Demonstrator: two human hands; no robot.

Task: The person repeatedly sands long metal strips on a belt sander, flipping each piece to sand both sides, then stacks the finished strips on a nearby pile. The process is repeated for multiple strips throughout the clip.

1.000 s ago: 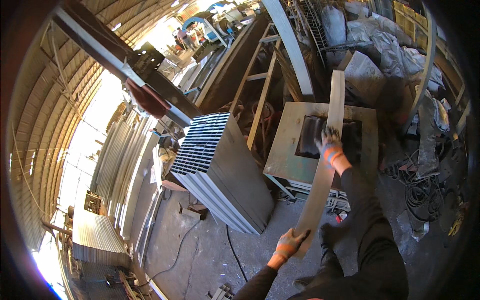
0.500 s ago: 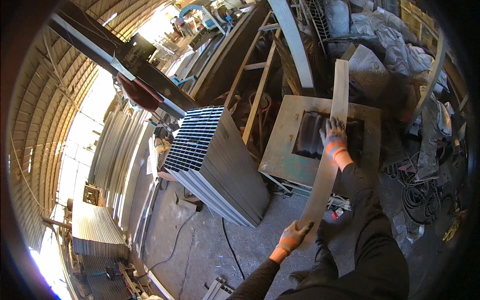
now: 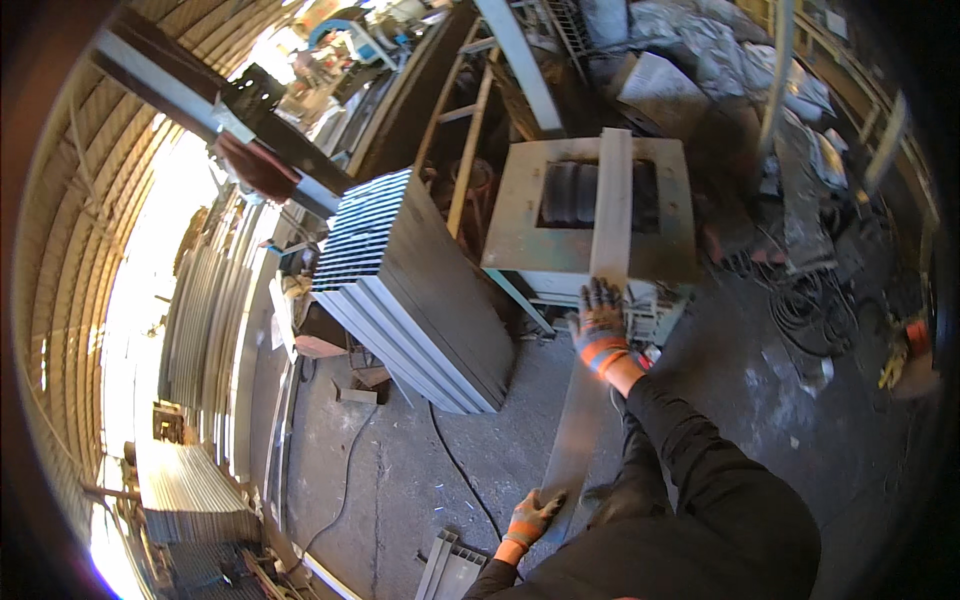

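Note:
A long, flat grey metal strip [image 3: 612, 240] crosses a greenish steel machine table [image 3: 515, 225] and slopes down toward me. Below the strip, ribbed dark rollers [image 3: 572, 195] show through a square opening in the tabletop. At the strip's near end my left hand [image 3: 530, 520], gloved in grey and orange, is closed around its edge. My right hand [image 3: 602, 325], in a matching glove, lies on top of the strip just in front of the table, palm down with fingers spread. The strip's underside is hidden.
Left of the machine stands a tall stack of metal channels [image 3: 440, 310]. A few short channel pieces [image 3: 450, 568] lie on the floor near my left hand. Black cable [image 3: 455, 460] runs over the concrete; coiled cables [image 3: 810, 310] lie at the right. Sheets and sacks [image 3: 690, 50] fill the back.
The strip has slid toward me, its near end now lower and its far end nearer the rollers. Both hands moved nearer, the right one from over the table to in front of it.

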